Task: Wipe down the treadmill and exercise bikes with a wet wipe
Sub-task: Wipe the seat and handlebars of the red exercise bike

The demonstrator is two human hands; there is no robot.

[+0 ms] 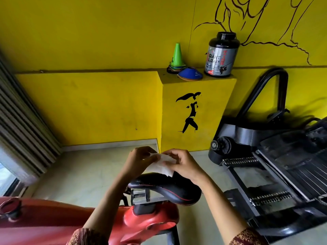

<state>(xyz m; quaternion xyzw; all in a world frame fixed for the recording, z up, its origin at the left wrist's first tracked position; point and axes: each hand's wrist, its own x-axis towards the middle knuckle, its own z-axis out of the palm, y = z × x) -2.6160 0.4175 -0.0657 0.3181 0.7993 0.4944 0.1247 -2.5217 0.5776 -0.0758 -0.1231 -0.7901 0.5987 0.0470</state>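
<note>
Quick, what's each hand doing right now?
Left hand: pinching the white wet wipe.
Right hand: pinching the same wipe, above the bike saddle.

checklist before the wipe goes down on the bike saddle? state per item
1. Grip on wet wipe: ok, left hand and right hand both pinch it.
2. Wipe spread open: not ok, partly bunched between the hands.
3. Reach to saddle: ok, directly below the hands.
4. Wipe touching saddle: cannot tell, its lower corner hangs right at it.
5. Wipe damp: cannot tell.
</note>
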